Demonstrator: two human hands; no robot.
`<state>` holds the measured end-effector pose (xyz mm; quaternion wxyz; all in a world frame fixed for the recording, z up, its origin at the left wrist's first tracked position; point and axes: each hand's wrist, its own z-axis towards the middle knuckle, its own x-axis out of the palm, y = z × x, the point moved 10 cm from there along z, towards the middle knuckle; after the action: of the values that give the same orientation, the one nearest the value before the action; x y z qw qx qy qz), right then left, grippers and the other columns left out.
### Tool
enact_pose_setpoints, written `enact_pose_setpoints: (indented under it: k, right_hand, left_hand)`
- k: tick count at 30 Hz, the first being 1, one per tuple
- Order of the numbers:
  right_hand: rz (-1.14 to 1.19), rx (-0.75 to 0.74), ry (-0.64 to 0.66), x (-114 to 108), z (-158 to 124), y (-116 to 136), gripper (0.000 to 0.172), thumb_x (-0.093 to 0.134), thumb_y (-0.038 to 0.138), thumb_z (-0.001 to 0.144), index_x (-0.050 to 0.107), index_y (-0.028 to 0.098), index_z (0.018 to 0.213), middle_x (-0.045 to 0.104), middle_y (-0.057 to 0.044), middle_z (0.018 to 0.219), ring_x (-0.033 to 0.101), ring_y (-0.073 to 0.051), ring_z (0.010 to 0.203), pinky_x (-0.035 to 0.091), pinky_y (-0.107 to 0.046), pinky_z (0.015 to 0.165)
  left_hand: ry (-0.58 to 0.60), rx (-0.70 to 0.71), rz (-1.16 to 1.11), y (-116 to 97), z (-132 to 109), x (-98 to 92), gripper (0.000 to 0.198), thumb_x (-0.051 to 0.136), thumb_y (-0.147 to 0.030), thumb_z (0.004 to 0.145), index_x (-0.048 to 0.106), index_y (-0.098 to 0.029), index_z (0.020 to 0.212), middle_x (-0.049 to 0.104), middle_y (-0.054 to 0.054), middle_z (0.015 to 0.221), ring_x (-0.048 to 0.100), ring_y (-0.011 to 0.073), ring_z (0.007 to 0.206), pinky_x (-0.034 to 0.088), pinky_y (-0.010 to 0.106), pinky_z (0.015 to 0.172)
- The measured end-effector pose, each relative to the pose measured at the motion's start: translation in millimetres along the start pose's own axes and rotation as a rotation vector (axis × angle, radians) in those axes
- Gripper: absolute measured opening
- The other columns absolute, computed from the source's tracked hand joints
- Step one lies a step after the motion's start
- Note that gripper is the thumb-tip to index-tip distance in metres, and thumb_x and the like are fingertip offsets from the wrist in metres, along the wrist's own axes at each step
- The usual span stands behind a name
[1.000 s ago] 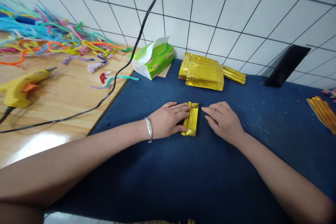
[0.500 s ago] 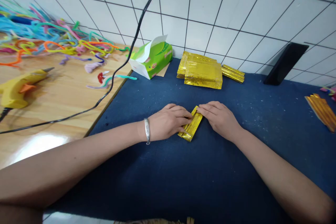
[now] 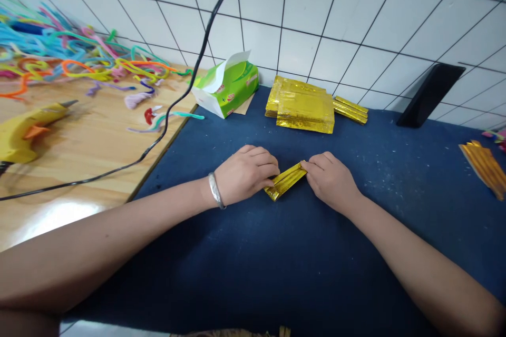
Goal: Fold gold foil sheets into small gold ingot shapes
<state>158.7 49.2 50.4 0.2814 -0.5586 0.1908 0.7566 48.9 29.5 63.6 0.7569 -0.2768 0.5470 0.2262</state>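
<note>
The dark blue tabletop (image 3: 253, 268) filled the lower middle of the frame, and at the centre, over it, was a folded gold strip (image 3: 288, 180), slanting up to the right. The right hand (image 3: 331, 178) pinched its upper end between thumb and fingers. The left hand (image 3: 249, 174), a silver bangle (image 3: 215, 190) at its wrist, curled its fingers over the lower end; whether they pinched it, I couldn't tell. A yellow glue gun (image 3: 19, 138) lay at the left edge, orange-gold strips (image 3: 483, 169) at the right edge. Farther back, above centre, sat flat gold packets (image 3: 305, 111) beside a green tissue pack (image 3: 239, 89), with coloured fuzzy stems (image 3: 85, 55) heaped upper left and white tiles (image 3: 306, 21) behind.
</note>
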Motion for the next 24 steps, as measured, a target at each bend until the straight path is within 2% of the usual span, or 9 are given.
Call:
enact_pose_setpoints:
  k: [4,9,15,20,24]
  right_hand:
    - [-0.011,0.024,-0.009,-5.6,-0.6,6.5,0.026,0.04,0.019,0.089,0.062,0.012,0.102,0.059,-0.011,0.085,0.047,-0.021,0.08,0.043,-0.036,0.072]
    - [-0.008,0.042,-0.013,-7.5,-1.4,11.7,0.024,0.041,0.02,0.089,0.063,0.013,0.095,0.058,-0.01,0.081,0.047,-0.02,0.077,0.042,-0.035,0.07]
    - [0.066,-0.018,0.031,-3.9,-4.0,14.6,0.022,0.043,0.022,0.088,0.062,0.013,0.096,0.058,-0.01,0.083,0.049,-0.021,0.08,0.044,-0.035,0.072]
    - [0.144,-0.046,0.072,-0.7,-4.8,9.8,0.022,0.044,0.022,0.088,0.061,0.014,0.1,0.058,-0.009,0.087,0.051,-0.02,0.083,0.045,-0.035,0.074]
    - [0.142,-0.023,0.068,-0.2,-4.9,8.5,0.023,0.044,0.022,0.089,0.061,0.014,0.102,0.059,-0.009,0.087,0.052,-0.02,0.083,0.046,-0.035,0.074]
  left_hand:
    - [-0.01,-0.024,0.064,8.5,0.0,-5.9,0.02,0.05,-0.035,0.088,0.062,-0.018,0.087,0.063,0.005,0.094,0.054,0.0174,0.088,0.038,0.032,0.077]
    - [0.012,0.003,0.06,14.1,-3.0,-2.2,0.022,0.046,-0.031,0.09,0.061,-0.017,0.082,0.06,0.005,0.087,0.055,0.0148,0.081,0.043,0.029,0.074]
    - [0.176,-0.024,-0.05,19.3,-7.8,13.7,0.018,0.041,-0.024,0.09,0.057,-0.016,0.09,0.058,0.004,0.085,0.057,0.0123,0.072,0.046,0.024,0.066]
    - [0.273,-0.002,-0.138,7.1,-13.0,4.8,0.017,0.041,-0.019,0.088,0.058,-0.018,0.089,0.06,0.003,0.084,0.058,0.0125,0.076,0.046,0.023,0.072]
    - [0.3,-0.06,-0.03,-4.4,-17.5,-1.3,0.016,0.053,-0.031,0.082,0.056,-0.017,0.089,0.06,0.004,0.083,0.058,0.0168,0.079,0.047,0.028,0.072]
